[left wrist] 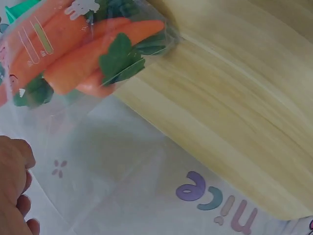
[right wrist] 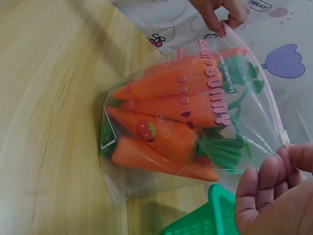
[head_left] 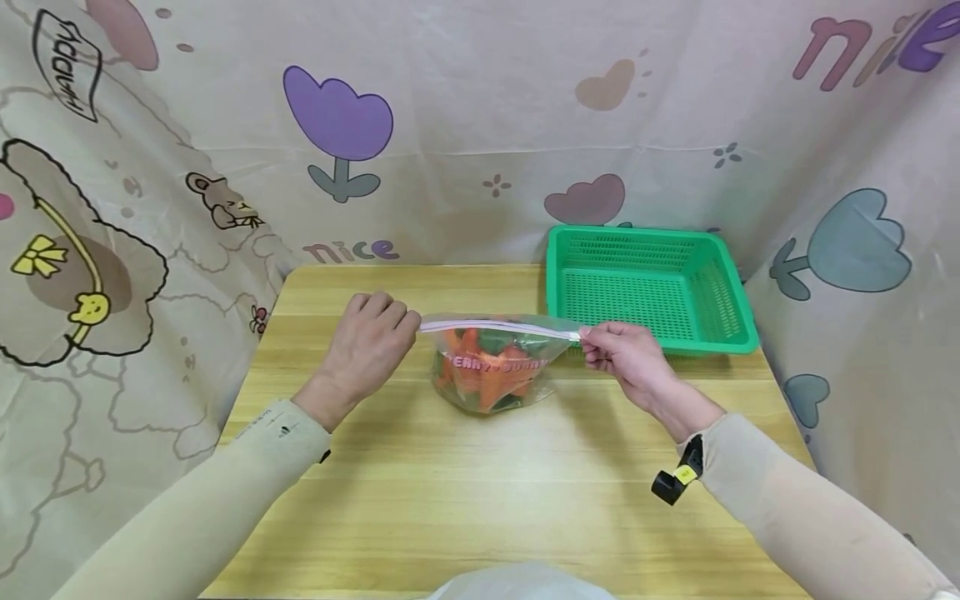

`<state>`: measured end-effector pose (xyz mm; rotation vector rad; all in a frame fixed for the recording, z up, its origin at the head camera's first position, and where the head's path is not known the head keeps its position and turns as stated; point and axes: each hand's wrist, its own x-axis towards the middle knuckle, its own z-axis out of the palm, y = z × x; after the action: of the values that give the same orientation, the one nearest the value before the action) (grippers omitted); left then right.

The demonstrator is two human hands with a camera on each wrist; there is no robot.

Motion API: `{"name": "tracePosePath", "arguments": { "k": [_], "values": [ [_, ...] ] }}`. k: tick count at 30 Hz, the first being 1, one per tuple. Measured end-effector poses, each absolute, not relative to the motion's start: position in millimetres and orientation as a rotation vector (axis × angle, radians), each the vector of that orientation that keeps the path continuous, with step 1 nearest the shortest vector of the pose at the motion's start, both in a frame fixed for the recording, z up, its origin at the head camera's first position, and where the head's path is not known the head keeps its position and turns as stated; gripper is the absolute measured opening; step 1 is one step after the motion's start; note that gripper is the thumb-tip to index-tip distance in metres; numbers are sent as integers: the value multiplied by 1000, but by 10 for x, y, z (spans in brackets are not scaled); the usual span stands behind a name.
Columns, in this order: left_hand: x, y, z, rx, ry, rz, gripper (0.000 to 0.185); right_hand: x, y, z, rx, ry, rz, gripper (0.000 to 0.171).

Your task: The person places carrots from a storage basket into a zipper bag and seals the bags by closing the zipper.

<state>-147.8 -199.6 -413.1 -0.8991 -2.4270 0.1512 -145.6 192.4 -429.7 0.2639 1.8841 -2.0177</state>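
A clear zip bag holds several orange carrots with green leaves, and pink lettering is printed on its front. Its pale pink zip strip runs straight across the top between the two hands. With curled fingers, my left hand pinches the left end of the strip. My right hand pinches the other end, at the white slider. In the left wrist view, carrots show through the plastic, beside part of the left hand.
A green plastic basket with slotted walls stands at the table's back right corner, just behind the right hand. The light wooden table backs onto a printed cloth, which also hangs on both sides.
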Motion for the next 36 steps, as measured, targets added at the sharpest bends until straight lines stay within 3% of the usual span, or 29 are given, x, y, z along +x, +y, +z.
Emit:
{"name": "tracePosePath", "arguments": {
  "k": [4,10,16,20,28,36],
  "values": [
    [-1460,-1991,-4115,-751,-2558,-20,13,-1431,1896,-4316,251,1925,-2027,14],
    [-1265,-2009,-3966,-206,-2939,-755,20,-1390,1881,-4345,217,1941,-2041,13],
    [-1160,-1952,-3965,248,-2930,-1652,63,-1345,1879,-4343,185,1959,-2057,17],
    [-1234,-1839,-4048,413,-2845,-1909,83,-1337,1875,-4362,159,1974,-2062,17],
    [-1347,-1695,-4090,479,-2613,-2117,43,-1350,1890,-4365,183,1978,-2080,19],
    [-1351,-1631,-4174,474,-2228,-2250,38,-1460,1830,-4395,191,2143,-2143,14]
  ]
}}
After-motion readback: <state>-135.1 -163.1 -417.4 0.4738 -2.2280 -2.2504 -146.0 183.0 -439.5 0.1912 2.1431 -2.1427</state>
